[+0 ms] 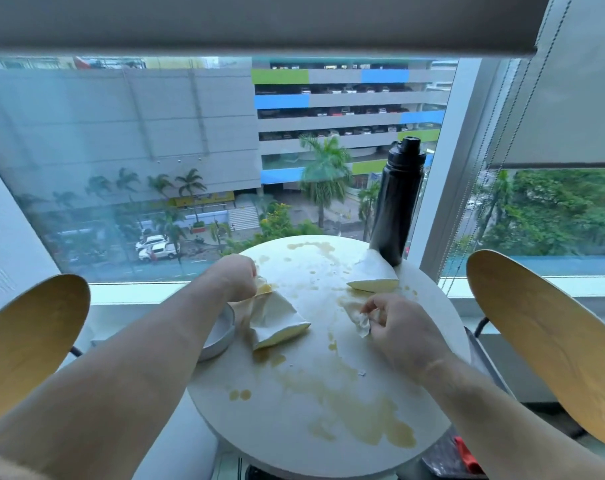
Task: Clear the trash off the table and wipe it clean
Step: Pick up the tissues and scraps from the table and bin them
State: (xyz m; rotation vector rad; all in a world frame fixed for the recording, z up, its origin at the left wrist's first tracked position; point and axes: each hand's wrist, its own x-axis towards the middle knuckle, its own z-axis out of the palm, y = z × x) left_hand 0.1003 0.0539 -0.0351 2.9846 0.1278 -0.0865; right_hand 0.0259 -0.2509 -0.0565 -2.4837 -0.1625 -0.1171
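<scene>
While a left chair (27, 344) shows its wooden back off the 9 o'clock side of the round table (294, 445), a grey dish (221, 336) sits at that same rim, partly hidden by the forearm. At 10 o'clock the left hand (237, 277) has its fingers curled tight on the yellow-stained end of a white napkin (277, 320), which lies crumpled toward the table's middle. Brownish spill (363, 420) runs across the top, thin at 12 o'clock and pooled widest between 5 and 6 o'clock, with two small drops near 7.

Between 2 and 3 o'clock the right hand (398, 327) pinches a small white wad (361, 322) between thumb and bent fingertips, the wad touching the tabletop. Just beyond it, at 1 o'clock, a far napkin (373, 275) lies folded, its far corner against the base of a black bottle (396, 209) standing upright at the rim before the window. A right chair (550, 341) stands off the 3 o'clock side.
</scene>
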